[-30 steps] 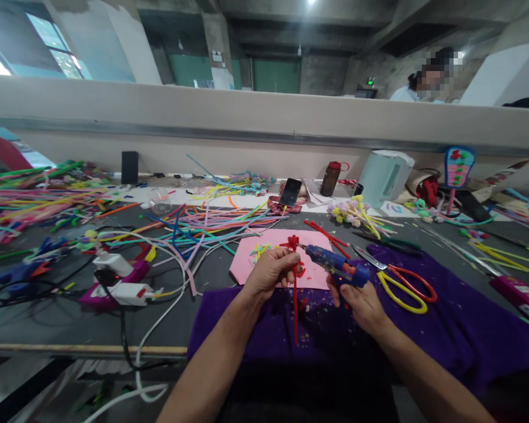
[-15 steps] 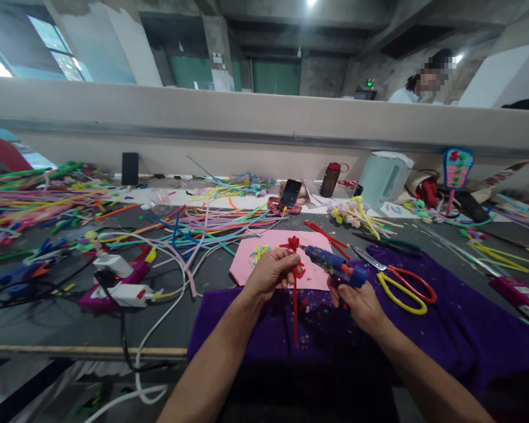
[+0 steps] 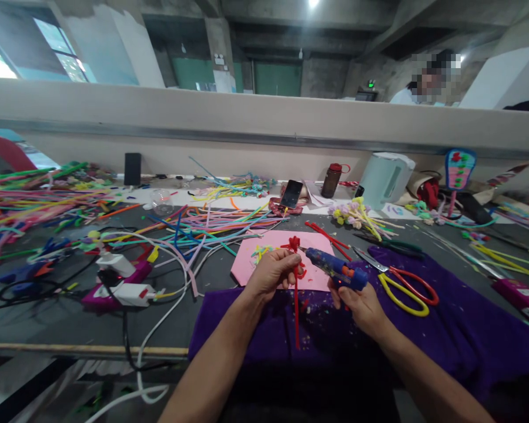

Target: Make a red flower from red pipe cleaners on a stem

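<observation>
Presently gripping a red pipe-cleaner flower (image 3: 294,242) in the left hand (image 3: 271,273), with thumb and fingertips pinched together just below the bloom and the stem hanging down in front of a purple cloth (image 3: 229,323). Holding a blue hot-glue gun (image 3: 337,267) in the right hand (image 3: 364,305), with fingers curled around the handle and nozzle aimed at the bloom. Cannot tell, at this size, whether touching it or just short. Noted a pink sheet (image 3: 247,274) behind the flower, bearing yellow and green clippings. Found scissors (image 3: 403,288) with red and yellow handles on the cloth, right of the glue gun. Recorded loose red pipe cleaners (image 3: 330,239) beyond the gun, and a smartphone (image 3: 291,194) farther back, leaning.
</observation>
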Demonstrator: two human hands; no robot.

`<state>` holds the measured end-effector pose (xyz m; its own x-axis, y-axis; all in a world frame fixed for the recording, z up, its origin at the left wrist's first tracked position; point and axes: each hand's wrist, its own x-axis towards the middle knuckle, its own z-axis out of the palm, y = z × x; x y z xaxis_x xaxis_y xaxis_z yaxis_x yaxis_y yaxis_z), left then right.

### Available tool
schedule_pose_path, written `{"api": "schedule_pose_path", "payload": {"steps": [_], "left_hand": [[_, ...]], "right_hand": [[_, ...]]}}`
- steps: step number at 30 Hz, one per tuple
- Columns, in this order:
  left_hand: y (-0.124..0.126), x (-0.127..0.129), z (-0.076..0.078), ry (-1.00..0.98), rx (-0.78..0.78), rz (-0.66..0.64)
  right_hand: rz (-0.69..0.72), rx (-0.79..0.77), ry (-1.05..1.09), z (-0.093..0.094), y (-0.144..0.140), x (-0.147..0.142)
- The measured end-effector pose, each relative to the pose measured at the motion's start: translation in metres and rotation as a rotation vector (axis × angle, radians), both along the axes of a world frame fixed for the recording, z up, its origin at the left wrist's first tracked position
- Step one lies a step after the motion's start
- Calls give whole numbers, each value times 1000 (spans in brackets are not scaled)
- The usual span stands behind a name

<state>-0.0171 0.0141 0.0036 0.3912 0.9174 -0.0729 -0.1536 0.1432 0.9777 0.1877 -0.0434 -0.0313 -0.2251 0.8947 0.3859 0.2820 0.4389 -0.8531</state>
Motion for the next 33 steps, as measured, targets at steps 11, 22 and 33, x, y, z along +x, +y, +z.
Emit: {"api": "schedule_pose_path", "payload": {"steps": [11,22,33], "left_hand": [[0,-1,0,-7,-9,-2],[0,-1,2,-20,-6,1],[2,-7,7,-123,-36,126]], "right_hand": [[6,17,-14,2,1,1],[39,32,-51,2,-1,0],[-213,200,-728,35,-2,24]]}}
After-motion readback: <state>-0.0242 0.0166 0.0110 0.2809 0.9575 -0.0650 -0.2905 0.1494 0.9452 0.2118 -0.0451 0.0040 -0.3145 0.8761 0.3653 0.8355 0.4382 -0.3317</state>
